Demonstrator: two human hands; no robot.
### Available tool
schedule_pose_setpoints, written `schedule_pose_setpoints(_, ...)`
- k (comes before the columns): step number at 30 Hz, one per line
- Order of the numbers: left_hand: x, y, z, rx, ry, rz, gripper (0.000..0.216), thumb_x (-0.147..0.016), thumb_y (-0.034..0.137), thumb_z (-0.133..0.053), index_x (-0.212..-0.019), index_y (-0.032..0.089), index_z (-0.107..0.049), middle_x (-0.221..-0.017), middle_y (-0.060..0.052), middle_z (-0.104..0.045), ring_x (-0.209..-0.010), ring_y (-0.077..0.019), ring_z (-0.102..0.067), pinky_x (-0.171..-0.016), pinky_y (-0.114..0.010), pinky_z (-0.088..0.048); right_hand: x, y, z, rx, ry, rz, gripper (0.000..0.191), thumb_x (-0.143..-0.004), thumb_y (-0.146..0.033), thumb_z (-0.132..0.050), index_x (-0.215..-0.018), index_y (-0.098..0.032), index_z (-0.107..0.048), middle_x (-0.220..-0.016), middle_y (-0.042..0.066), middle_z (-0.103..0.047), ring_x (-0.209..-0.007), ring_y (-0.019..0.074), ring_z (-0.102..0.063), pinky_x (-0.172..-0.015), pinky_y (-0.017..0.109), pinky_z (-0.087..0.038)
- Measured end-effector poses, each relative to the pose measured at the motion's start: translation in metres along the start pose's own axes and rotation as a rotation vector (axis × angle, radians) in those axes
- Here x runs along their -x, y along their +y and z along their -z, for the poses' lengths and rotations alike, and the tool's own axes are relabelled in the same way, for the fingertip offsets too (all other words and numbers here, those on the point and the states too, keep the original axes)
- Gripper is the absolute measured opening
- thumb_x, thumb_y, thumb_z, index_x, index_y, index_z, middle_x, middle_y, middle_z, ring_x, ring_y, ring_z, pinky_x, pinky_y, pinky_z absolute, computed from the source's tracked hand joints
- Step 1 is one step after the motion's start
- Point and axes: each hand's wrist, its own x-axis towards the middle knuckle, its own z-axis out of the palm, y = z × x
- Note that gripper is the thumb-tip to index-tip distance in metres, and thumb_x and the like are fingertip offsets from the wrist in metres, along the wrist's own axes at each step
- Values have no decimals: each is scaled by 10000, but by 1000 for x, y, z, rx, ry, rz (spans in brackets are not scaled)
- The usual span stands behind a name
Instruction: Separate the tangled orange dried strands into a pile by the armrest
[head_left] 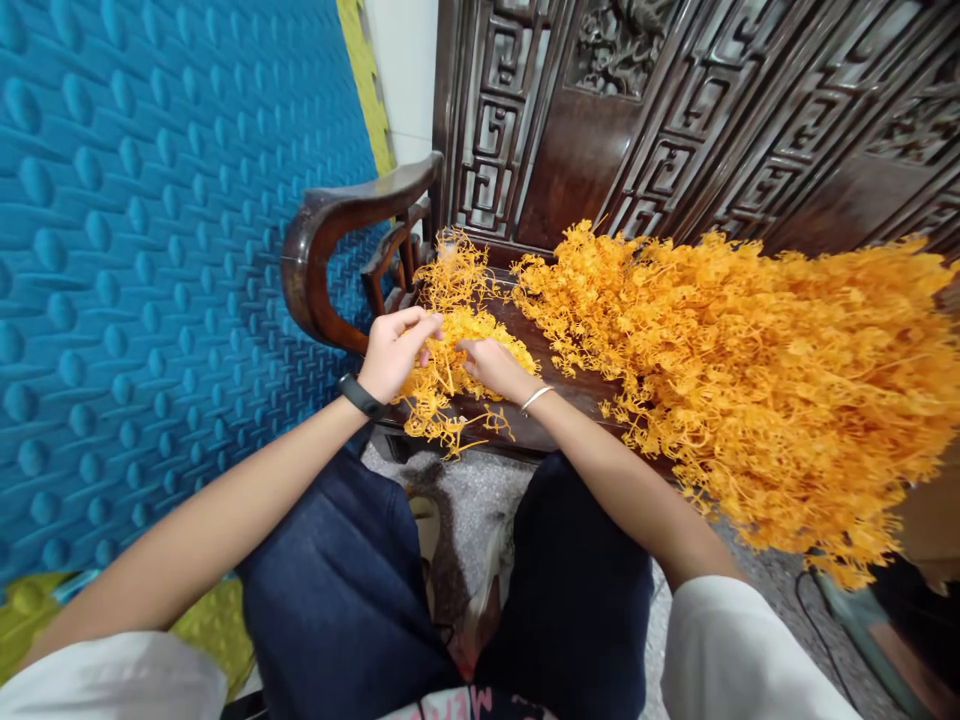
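My left hand (401,352), with a black band at its wrist, has its fingers curled in a pinch over a pile of orange plastic sprigs (491,330) on a dark wooden seat. A thin orange sprig (445,374) seems to run up to those fingertips. Facing it from the right, my right hand (495,368), a pale bangle on the wrist, is closed with its fingers bent inward. What its fingertips pinch is too small to make out. Both hands are close together over the pile. Loose sprigs (439,425) hang at the seat's front edge.
A large heap of orange plastic sprigs (787,370) covers the bench to the right. The curved wooden armrest (304,260) rises at the left, and a carved backrest (577,170) stands behind. Blue textured mat (150,250) lies left of the bench.
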Motion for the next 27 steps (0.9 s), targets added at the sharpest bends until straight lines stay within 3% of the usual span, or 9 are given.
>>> schedule_pose_setpoints(2,-1,-1,1,63,-59,42,242,-781,285,-533,-586,141,-548,-648,6,-577,-358,-38,-430,-368,-195,-313,0,-3,7,-221,89,-44,263,-819,-127,-462,-1041,-122,-604,-812,77,-668,-708,143,-586,-700,255,-428)
schedule_pose_setpoints(4,-2,-2,2,88,-124,63,243,-808,316,-512,-637,148,-555,-590,17,-548,-357,-50,-429,-376,-199,-327,2,-9,15,-603,163,-109,200,-843,-215,-471,-967,-135,-606,-757,44,-650,-606,107,-557,-622,234,-438)
schedule_pose_setpoints(6,-2,-4,1,90,-197,72,241,-840,345,-479,-706,160,-556,-501,40,-492,-359,-68,-436,-392,-201,-344,5,-15,22,-968,171,-145,243,-850,-359,-474,-888,-156,-602,-723,22,-627,-542,83,-528,-542,217,-426)
schedule_pose_setpoints(9,-1,-7,-2,106,-282,71,228,-873,359,-439,-786,171,-534,-501,52,-485,-386,-83,-478,-437,-209,-386,12,-21,28,-1260,147,-124,321,-788,-487,-539,-812,-175,-611,-733,11,-614,-567,73,-534,-522,205,-418)
schedule_pose_setpoints(14,-1,-8,-7,117,-327,-12,183,-861,329,-482,-889,171,-571,-689,29,-575,-444,-77,-540,-503,-221,-433,19,-24,30,-1424,34,-91,204,-715,-379,-662,-774,-187,-625,-712,-10,-613,-606,72,-549,-581,220,-432)
schedule_pose_setpoints(18,2,-8,-7,29,-326,-33,320,-865,336,-486,-1138,195,-576,-922,-28,-663,-501,-85,-593,-546,-233,-462,19,-21,31,-1481,92,-122,148,-643,-250,-714,-716,-183,-605,-650,-32,-606,-608,72,-557,-622,227,-438)
schedule_pose_setpoints(21,6,-9,-8,-44,-266,-60,394,-855,345,-502,-1219,205,-551,-1119,-72,-646,-505,-85,-603,-532,-237,-471,19,-20,32,-1526,114,-122,141,-644,-212,-697,-712,-188,-576,-639,-35,-614,-633,89,-581,-671,252,-453)
schedule_pose_setpoints(24,10,-8,-11,-81,-159,-144,349,-831,314,-542,-1143,179,-622,-1115,-81,-660,-512,-81,-586,-561,-241,-487,19,-22,33,-1594,149,-120,114,-660,-195,-670,-708,-184,-568,-659,-36,-603,-634,77,-563,-695,244,-450)
schedule_pose_setpoints(27,11,-6,-12,-9,-133,-204,281,-812,266,-573,-1054,163,-672,-1009,-69,-695,-554,-89,-587,-617,-255,-503,19,-25,34,-1658,147,-98,111,-663,-178,-651,-750,-186,-582,-714,-31,-590,-633,67,-524,-684,232,-441)
